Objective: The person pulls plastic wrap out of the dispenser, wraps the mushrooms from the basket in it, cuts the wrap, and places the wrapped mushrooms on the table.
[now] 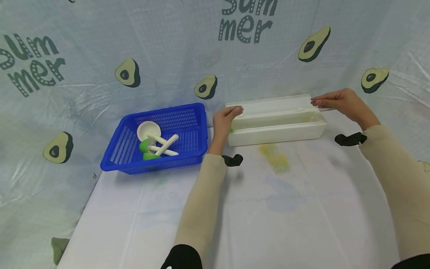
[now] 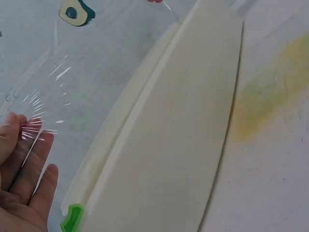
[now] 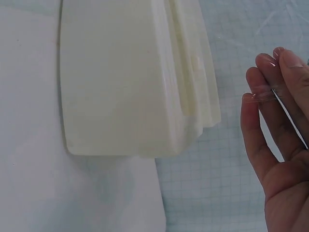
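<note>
A long white cling film dispenser (image 1: pixel 279 134) lies on the table with its lid (image 1: pixel 268 105) raised at the back. My left hand (image 1: pixel 223 125) is above its left end, and my right hand (image 1: pixel 349 106) is past its right end. In the left wrist view, clear film (image 2: pixel 48 104) wrinkles outward from the spot where the left thumb and forefinger pinch it. The right thumb and fingertips pinch the film too, faintly visible in the right wrist view. A green piece (image 2: pixel 72 218) sits at the dispenser's left end. The film's transparency hides most of its extent.
Left of the dispenser stands a blue plastic basket (image 1: pixel 168 165) holding white scoop-like pieces (image 1: pixel 147 129) and green pieces (image 1: pixel 151 156). A printed avocado cloth (image 1: pixel 168 45) rises behind the white table (image 1: pixel 248 224). A yellow stain (image 1: pixel 274 157) marks the tabletop before the dispenser.
</note>
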`<action>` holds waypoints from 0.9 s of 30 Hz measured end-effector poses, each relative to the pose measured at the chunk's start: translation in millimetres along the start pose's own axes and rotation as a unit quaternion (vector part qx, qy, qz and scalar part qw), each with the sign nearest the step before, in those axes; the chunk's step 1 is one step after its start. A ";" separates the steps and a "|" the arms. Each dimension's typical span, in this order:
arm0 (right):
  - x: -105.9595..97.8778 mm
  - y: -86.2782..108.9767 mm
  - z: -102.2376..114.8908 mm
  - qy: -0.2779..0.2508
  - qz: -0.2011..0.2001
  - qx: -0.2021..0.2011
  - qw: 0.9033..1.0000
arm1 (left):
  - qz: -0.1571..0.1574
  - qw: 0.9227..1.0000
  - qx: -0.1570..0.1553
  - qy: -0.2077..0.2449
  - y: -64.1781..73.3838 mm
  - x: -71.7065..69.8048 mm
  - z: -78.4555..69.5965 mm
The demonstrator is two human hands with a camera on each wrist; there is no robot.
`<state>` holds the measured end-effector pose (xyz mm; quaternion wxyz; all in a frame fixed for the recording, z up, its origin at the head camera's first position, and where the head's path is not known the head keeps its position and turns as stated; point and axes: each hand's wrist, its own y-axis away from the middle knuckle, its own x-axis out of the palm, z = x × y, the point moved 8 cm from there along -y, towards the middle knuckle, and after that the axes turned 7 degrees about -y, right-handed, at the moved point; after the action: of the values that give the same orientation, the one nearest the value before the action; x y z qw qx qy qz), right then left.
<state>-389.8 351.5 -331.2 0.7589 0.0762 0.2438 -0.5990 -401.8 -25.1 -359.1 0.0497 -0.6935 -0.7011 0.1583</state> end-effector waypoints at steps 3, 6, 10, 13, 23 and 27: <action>-3.7 -2.6 1.9 -0.023 -0.002 -0.002 1.000 | 0.001 1.000 0.001 0.023 -5.3 0.6 -6.6; -6.7 -5.7 4.9 -0.028 0.005 -0.004 1.000 | 0.004 0.999 0.006 0.037 -9.3 0.2 -12.6; -11.0 -8.4 10.8 -0.024 0.008 -0.013 1.000 | 0.014 0.999 0.004 0.045 -14.1 -1.0 -18.4; -14.0 -8.0 15.3 -0.024 0.006 -0.013 1.000 | 0.024 0.999 -0.006 0.039 -17.4 -2.6 -23.6; -21.8 -4.1 33.7 -0.045 0.029 -0.022 0.998 | 0.096 0.995 0.019 0.027 -26.2 -10.2 -44.4; -23.5 -5.8 43.3 -0.053 0.038 -0.045 0.997 | 0.112 0.993 0.023 0.024 -26.7 -15.5 -47.3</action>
<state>-387.0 352.8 -281.7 0.7957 0.0200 0.2269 -0.5612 -413.2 -32.9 -304.4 0.0648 -0.7696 -0.6141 0.1625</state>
